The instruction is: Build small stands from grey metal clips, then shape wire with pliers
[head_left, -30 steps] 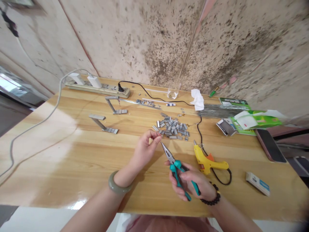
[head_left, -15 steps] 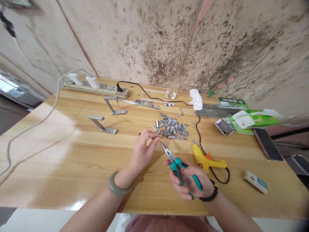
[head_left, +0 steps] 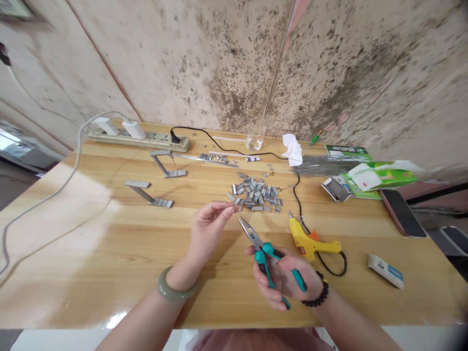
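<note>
My right hand (head_left: 283,278) is wrapped round a pair of long-nose pliers (head_left: 265,251) with teal and black handles. The pliers' tips point up and left, just short of my left fingertips. My left hand (head_left: 210,224) is closed in a pinch, thumb against forefinger; what sits between them is too small to make out. Right behind those fingertips lies a loose pile of small grey metal pieces (head_left: 258,195). Two bracket-shaped assemblies of such pieces stand to the left, a nearer one (head_left: 144,192) and a farther one (head_left: 163,163).
A yellow glue gun (head_left: 310,241) lies right of the pliers, its black cord running behind. Farther right are a small box (head_left: 385,270) and a phone (head_left: 402,213). At the back stand a power strip (head_left: 153,140), a glass (head_left: 255,139), crumpled tissue (head_left: 292,150) and a bundle of thin wires (head_left: 325,165).
My left hand has shifted slightly left, keeping its pinch. The pliers have drifted a little left too and stay in my right hand. The whole view has also moved a bit.
</note>
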`<state>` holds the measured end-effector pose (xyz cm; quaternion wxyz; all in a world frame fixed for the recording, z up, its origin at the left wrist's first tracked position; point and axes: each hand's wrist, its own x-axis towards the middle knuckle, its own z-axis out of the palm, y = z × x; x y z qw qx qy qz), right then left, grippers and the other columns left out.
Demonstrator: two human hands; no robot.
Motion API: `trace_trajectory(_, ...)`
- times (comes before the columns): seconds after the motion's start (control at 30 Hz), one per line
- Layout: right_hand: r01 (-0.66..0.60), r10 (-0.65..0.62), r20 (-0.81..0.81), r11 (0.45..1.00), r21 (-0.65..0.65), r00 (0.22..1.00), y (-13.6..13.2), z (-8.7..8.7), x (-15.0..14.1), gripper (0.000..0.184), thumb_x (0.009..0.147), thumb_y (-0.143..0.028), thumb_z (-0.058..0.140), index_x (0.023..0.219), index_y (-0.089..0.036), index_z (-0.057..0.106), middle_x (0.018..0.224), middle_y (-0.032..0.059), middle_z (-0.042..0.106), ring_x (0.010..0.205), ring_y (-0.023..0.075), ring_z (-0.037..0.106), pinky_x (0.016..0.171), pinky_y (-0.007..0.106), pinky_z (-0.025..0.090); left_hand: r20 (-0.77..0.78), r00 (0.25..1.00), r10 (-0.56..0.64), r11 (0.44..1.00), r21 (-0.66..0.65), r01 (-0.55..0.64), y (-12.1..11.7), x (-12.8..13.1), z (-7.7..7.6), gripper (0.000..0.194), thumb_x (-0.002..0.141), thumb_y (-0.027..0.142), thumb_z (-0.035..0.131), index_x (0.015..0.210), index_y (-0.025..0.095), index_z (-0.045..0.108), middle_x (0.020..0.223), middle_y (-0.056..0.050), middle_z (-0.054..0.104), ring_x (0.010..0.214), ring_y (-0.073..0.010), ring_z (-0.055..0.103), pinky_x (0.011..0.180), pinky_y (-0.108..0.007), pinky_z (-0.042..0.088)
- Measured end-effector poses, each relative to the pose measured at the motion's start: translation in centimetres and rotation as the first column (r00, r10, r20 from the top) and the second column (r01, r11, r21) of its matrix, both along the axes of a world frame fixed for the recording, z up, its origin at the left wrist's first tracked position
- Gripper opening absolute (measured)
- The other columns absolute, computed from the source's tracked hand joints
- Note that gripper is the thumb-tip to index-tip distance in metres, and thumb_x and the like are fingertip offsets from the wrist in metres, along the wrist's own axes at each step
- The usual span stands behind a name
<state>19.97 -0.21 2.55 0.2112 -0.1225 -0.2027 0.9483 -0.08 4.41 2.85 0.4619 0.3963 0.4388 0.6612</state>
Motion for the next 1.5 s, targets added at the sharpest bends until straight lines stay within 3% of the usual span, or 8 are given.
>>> trace_trajectory(0.13, -0.061, 0.059, -0.038, 0.996, -0.057, 0.997, 0.08, 0.03, 0.10, 0.051, 0.076, -0.036, 0.055, 0.122, -0.018, 0.046, 0.082, 0.0021, 0.058, 0.055, 0.0129, 0.055, 0.044, 0.028, 0.045, 0.241, 0.963, -0.117, 0.991, -0.039, 0.130, 0.73, -0.32, -0.12, 0.017, 0.063, 0.030, 0.082, 0.071, 0.022, 0.070, 0.071, 0.001, 0.073, 0.071, -0.0141, 0.067, 0.076, -0.029, 0.052)
trace_trajectory(0.23, -0.094, 0.087, -0.079, 0.992, -0.088, 0.993, 0.08, -0.14, 0.14, 0.052, 0.074, -0.038, 0.052, 0.122, -0.018, 0.045, 0.082, 0.0020, 0.060, 0.055, 0.0142, 0.056, 0.046, 0.032, 0.049, 0.331, 0.927, -0.176, 0.978, -0.046, 0.202, 0.89, -0.43, -0.25, 0.018, 0.059, 0.028, 0.084, 0.069, 0.022, 0.070, 0.069, 0.002, 0.072, 0.070, -0.0128, 0.066, 0.076, -0.027, 0.051)
trace_trajectory(0.43, -0.110, 0.101, -0.089, 0.989, -0.101, 0.991, -0.01, -0.32, 0.21, 0.054, 0.073, -0.036, 0.051, 0.122, -0.017, 0.043, 0.080, 0.0023, 0.060, 0.054, 0.0151, 0.057, 0.046, 0.034, 0.050, 0.354, 0.915, -0.193, 0.967, -0.091, 0.240, 0.71, -0.52, -0.32, 0.019, 0.057, 0.029, 0.085, 0.068, 0.022, 0.070, 0.068, 0.002, 0.072, 0.070, -0.0128, 0.066, 0.079, -0.028, 0.051)
trace_trajectory(0.93, -0.102, 0.079, -0.230, 0.991, -0.089, 0.970, 0.29, -0.16, 0.14, 0.042, 0.080, -0.031, 0.052, 0.120, -0.017, 0.051, 0.082, 0.0035, 0.061, 0.056, 0.0127, 0.057, 0.045, 0.026, 0.051, 0.387, 0.879, -0.279, 0.939, -0.082, 0.334, 0.77, -0.64, -0.99, 0.018, 0.057, 0.028, 0.086, 0.067, 0.021, 0.072, 0.065, 0.000, 0.071, 0.069, -0.0130, 0.066, 0.074, -0.027, 0.051)
trace_trajectory(1.2, -0.014, 0.011, -0.106, 1.000, -0.027, 0.994, 0.08, 0.01, 0.19, 0.041, 0.081, -0.027, 0.055, 0.121, -0.018, 0.052, 0.081, 0.0026, 0.059, 0.054, 0.0103, 0.054, 0.042, 0.021, 0.044, 0.333, 0.919, -0.211, 0.961, -0.100, 0.257, 0.59, -0.57, -0.60, 0.015, 0.057, 0.022, 0.085, 0.064, 0.022, 0.072, 0.066, 0.002, 0.072, 0.066, -0.0111, 0.066, 0.072, -0.023, 0.050)
trace_trajectory(1.5, 0.148, -0.189, 0.193, 0.967, 0.207, 0.963, -0.66, -0.30, -0.42, 0.043, 0.081, -0.024, 0.064, 0.121, -0.019, 0.050, 0.083, 0.0023, 0.059, 0.057, 0.0105, 0.056, 0.045, 0.022, 0.046, 0.228, 0.967, -0.114, 0.974, -0.167, 0.154, 0.74, -0.26, -0.60, 0.013, 0.057, 0.020, 0.084, 0.065, 0.022, 0.073, 0.069, 0.001, 0.074, 0.067, -0.0114, 0.068, 0.071, -0.022, 0.053)
